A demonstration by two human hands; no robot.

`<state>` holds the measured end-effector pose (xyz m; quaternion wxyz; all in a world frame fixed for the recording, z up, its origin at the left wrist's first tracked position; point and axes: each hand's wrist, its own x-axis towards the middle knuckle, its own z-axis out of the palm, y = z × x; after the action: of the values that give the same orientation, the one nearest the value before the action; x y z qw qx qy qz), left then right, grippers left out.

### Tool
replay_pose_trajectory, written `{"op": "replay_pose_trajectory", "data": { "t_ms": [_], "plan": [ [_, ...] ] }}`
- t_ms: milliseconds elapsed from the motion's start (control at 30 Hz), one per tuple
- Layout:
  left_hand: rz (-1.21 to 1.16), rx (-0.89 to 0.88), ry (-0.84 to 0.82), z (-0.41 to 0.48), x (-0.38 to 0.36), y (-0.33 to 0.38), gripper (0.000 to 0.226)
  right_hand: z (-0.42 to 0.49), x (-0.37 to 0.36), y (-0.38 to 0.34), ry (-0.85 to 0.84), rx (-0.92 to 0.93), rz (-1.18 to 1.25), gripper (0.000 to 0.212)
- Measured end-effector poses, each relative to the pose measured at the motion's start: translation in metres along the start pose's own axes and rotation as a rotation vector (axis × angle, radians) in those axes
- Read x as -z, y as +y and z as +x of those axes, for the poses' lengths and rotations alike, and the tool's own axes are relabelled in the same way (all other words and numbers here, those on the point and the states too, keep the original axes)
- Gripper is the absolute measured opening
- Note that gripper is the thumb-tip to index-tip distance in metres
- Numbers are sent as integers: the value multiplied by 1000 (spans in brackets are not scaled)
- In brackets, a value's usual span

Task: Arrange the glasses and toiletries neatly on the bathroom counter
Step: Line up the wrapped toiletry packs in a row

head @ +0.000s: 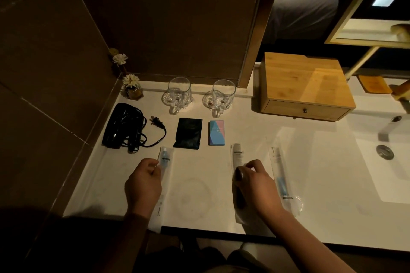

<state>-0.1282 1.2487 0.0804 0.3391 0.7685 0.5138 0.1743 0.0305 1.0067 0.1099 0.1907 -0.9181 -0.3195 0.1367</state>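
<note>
Both hands gripped wrapped toiletries near the worktop's (199, 188) front edge: the left hand (143, 182) pinched a toothbrush packet (163, 175), the right hand (253, 182) a comb packet (237, 157). Two glass mugs (179, 93) stood along the back edge.

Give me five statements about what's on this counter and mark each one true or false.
1. Two glass mugs stand on coasters near the back wall. True.
2. The wooden drawer box has its drawer pulled open. False: the drawer is shut.
3. The left hand touches a wrapped toothbrush. True.
4. The hair dryer sits beside the sink. False: it lies at the far left, by the wall.
5. A black pouch lies left of a blue and pink box. True.
</note>
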Motion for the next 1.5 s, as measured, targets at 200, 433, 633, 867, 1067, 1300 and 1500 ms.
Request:
{"op": "replay_pose_trajectory", "data": {
  "t_ms": [200, 433, 633, 867, 1067, 1300, 1500],
  "plan": [
    [141, -177, -25, -2, 0, 5, 15, -2, 19, 11, 148, -65, 107, 25],
    [317, -369, -173, -12, 13, -12, 50, -9, 39, 53, 175, -259, -68, 46],
    [366, -412, -231, -13, 11, -15, 48, 1, 37, 54, 161, -335, -83, 31],
    [317, -400, -216, -13, 11, -17, 46, 2, 40, 68, 146, -456, 41, 45],
    [298, -370, -210, -10, 10, -17, 43, 2, 50, 64, 137, -573, 600, 30],
    [244, -347, -188, -9, 8, -18, 41, 8, 65, 15, -1, -370, 1030, 21],
    [164, -322, -196, -7, 8, -24, 44, 20, 68, -28, 92, -211, 1006, 10]
  ]
}}
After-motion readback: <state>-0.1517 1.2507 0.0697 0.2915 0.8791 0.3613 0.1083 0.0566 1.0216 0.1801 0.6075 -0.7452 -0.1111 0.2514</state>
